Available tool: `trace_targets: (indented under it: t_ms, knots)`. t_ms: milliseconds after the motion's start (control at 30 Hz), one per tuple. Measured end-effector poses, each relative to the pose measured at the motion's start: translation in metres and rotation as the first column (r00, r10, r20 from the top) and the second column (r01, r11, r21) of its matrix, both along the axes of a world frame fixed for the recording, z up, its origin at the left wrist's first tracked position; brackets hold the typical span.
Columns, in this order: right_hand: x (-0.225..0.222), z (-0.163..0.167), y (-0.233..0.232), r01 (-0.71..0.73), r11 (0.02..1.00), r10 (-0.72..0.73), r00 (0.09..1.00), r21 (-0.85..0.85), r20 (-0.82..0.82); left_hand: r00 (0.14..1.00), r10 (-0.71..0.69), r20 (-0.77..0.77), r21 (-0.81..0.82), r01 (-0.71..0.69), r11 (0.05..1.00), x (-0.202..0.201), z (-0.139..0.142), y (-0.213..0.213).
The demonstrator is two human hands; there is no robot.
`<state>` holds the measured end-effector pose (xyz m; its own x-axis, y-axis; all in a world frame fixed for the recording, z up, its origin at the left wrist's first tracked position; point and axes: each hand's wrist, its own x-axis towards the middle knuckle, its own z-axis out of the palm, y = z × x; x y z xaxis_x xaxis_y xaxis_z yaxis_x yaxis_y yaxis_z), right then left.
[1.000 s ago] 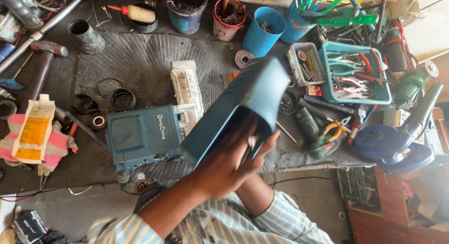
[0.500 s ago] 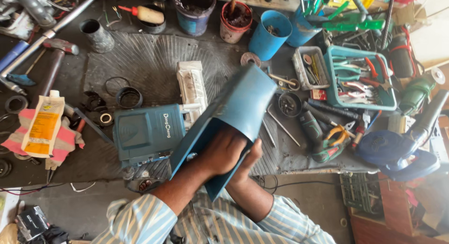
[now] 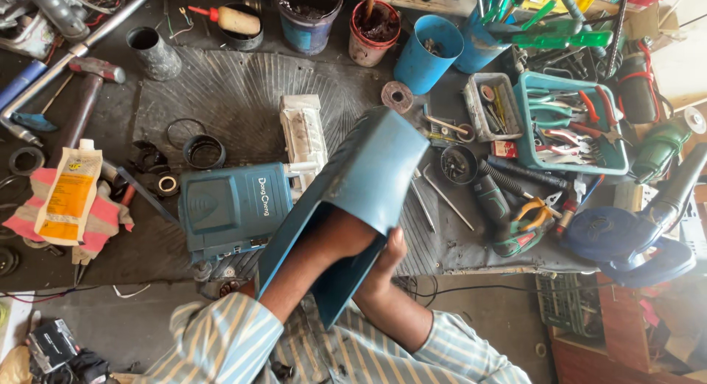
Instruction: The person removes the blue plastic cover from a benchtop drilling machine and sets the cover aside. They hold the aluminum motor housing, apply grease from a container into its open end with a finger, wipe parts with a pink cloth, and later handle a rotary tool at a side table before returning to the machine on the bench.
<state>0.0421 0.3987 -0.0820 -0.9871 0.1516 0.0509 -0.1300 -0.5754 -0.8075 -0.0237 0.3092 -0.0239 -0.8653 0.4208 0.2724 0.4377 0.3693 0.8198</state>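
I hold a blue sheet-metal cover [image 3: 372,167], bent like an open sleeve, tilted above the bench's front edge. My left forearm runs into its open lower end; only the wrist of my left hand [image 3: 342,237] shows, and the fingers are hidden inside. My right hand [image 3: 388,260] grips the cover's lower right edge from outside. Just left of the cover lies a blue power tool body [image 3: 232,207] with a dirty white part [image 3: 302,134] at its far end.
A teal tray [image 3: 617,163] of pliers, a grey parts box [image 3: 492,108] and blue cups [image 3: 427,53] stand at the right and back. A hammer [image 3: 82,97], black rings [image 3: 202,150] and a yellow tube [image 3: 66,196] lie left. A blue blower [image 3: 626,244] sits far right.
The cover has swung more upright and toward me. My left hand has slid from the opening deeper inside, and my right hand has come up onto the lower edge.
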Motion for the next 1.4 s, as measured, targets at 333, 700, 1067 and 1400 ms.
trace_targets:
  t_ms: [333,700,1067,1400]
  knots:
    - [-0.038,0.025,0.022,0.000,0.994,-0.010,0.996,-0.112,-0.092,0.994,-0.040,-0.104,0.396,0.078,0.915,0.053,0.034,-0.029]
    - [-0.070,0.046,0.027,0.198,0.970,-0.186,0.978,-0.140,0.097,0.992,-0.115,-0.058,0.275,0.126,0.953,0.046,0.028,-0.038]
    - [-0.088,0.095,0.010,0.022,0.942,0.060,0.971,-0.335,0.233,0.974,0.214,-0.071,0.593,-0.131,0.795,0.056,0.086,-0.145]
    - [-0.056,0.134,-0.075,-0.127,0.954,0.198,0.947,-0.272,0.252,0.940,0.234,-0.249,0.082,-0.220,0.972,0.032,0.134,-0.191]
